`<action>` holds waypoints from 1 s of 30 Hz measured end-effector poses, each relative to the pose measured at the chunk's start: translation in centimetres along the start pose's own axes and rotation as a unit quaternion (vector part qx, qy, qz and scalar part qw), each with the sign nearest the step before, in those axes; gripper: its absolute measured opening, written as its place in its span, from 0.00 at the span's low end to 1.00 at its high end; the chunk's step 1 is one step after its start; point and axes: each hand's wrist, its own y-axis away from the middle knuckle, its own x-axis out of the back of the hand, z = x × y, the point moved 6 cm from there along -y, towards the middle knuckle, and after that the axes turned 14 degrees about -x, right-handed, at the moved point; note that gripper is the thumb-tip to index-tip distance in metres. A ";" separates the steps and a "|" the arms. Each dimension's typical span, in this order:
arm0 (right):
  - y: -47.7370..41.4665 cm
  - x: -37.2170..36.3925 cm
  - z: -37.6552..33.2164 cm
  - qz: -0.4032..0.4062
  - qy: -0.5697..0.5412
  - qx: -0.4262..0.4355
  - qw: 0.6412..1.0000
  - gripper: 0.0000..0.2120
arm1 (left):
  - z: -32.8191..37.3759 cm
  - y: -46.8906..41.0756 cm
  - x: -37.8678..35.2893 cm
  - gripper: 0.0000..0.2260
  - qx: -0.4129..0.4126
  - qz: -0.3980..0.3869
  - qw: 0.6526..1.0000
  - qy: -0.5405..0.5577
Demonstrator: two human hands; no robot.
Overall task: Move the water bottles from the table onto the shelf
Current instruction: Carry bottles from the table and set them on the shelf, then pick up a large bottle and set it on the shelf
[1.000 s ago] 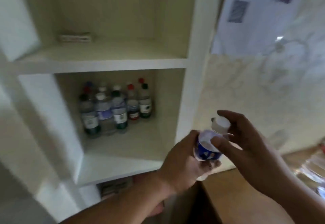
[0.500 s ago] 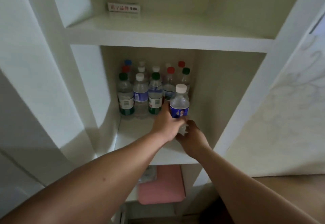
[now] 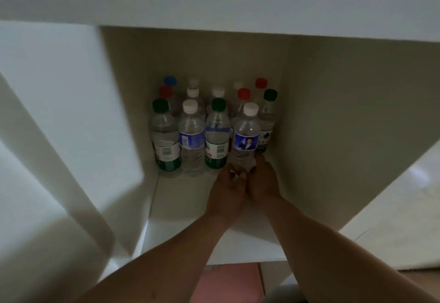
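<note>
A clear water bottle with a white cap and blue label (image 3: 246, 133) stands upright on the white shelf board (image 3: 181, 198), at the right end of the front row. My left hand (image 3: 227, 188) and my right hand (image 3: 263, 181) are side by side at its base, fingers curled around the bottom of it. Behind and to its left stand several other bottles (image 3: 190, 136) with green, white, red and blue caps, packed in rows at the back of the compartment.
White side walls (image 3: 123, 102) close the compartment left and right, and an upper shelf board (image 3: 214, 0) runs overhead. The front half of the shelf board is bare. A pink object (image 3: 228, 283) lies below the shelf.
Both hands carried the blue-label bottle from beside the shelf into the compartment and set it down at the front right. The camera moved closer to the shelf.
</note>
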 end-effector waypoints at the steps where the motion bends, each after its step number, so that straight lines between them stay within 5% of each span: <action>1: -0.3 -0.4 0.0 -0.015 -0.034 0.007 0.999 0.19 | -0.3 -0.1 0.0 0.11 0.000 -0.005 1.000 0.021; 5: -0.5 -0.5 0.9 -0.036 -0.044 0.027 0.998 0.25 | -1.6 -0.4 0.4 0.24 -0.002 0.002 0.999 0.034; 9: 0.0 -0.2 1.3 -0.074 -0.023 0.051 0.996 0.31 | -1.6 -0.3 0.9 0.21 0.006 0.016 1.000 0.014; 15: 3.3 1.0 2.6 -0.133 -0.012 -0.062 0.989 0.44 | -0.6 1.1 0.5 0.20 0.015 -0.021 1.000 -0.016; 19: 9.9 4.2 4.3 -0.142 0.029 -0.066 0.987 0.34 | 1.8 6.4 -0.9 0.01 -0.053 -0.021 0.992 -0.109; 24: 19.1 13.3 9.6 -0.128 0.128 -0.039 0.983 0.11 | 6.8 15.7 -7.6 0.11 -0.119 -0.095 0.980 -0.125; 30: 26.4 31.9 23.5 0.039 0.163 -0.181 0.969 0.07 | 11.4 19.7 -20.6 0.17 -0.165 -0.291 0.936 -0.113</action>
